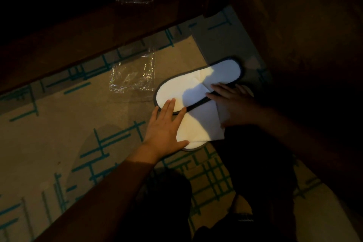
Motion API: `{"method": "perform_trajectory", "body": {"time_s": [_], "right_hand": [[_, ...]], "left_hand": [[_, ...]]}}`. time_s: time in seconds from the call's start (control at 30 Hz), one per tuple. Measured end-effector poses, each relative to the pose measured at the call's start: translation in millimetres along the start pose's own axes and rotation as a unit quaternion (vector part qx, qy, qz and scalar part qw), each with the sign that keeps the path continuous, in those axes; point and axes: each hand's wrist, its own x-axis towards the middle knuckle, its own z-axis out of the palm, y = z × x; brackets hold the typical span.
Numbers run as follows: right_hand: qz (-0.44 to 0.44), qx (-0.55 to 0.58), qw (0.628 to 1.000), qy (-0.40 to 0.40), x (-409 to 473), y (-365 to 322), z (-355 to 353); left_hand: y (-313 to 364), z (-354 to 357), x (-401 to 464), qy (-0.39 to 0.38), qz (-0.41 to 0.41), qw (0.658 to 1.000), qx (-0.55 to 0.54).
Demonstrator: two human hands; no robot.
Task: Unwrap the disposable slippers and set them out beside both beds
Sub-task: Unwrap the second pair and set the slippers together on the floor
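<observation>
Two white disposable slippers with dark trim lie side by side on the patterned carpet. The far slipper (198, 82) is flat, its toe end pointing up right. The near slipper (198, 126) partly sits under both hands. My left hand (166, 125) rests flat, fingers spread, across the heel ends of both slippers. My right hand (233, 102) presses flat on the near slipper's upper part, in shadow. An empty clear plastic wrapper (133, 74) lies on the carpet just left of the slippers.
A dark wooden bed base (98, 23) runs diagonally along the top left, with another clear wrapper (135, 1) on it. Dark furniture (294, 35) stands at the right. My legs (245, 182) are in shadow at the bottom. Open carpet (49, 133) spreads to the left.
</observation>
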Motion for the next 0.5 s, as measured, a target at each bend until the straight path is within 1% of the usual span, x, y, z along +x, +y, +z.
{"method": "perform_trajectory", "body": {"time_s": [0.13, 0.27, 0.5], "right_hand": [[0.015, 0.054, 0.998, -0.012, -1, -10, 1], [0.031, 0.025, 0.999, 0.003, 4, -14, 11], [0.036, 0.043, 0.998, 0.012, 16, 1, -1]], "left_hand": [[-4, 2, 1, 0.004, 0.025, 0.999, -0.024], [-5, 5, 5, 0.0, 0.022, 0.999, -0.025], [-5, -5, 24, 0.013, 0.011, 0.999, -0.037]]}}
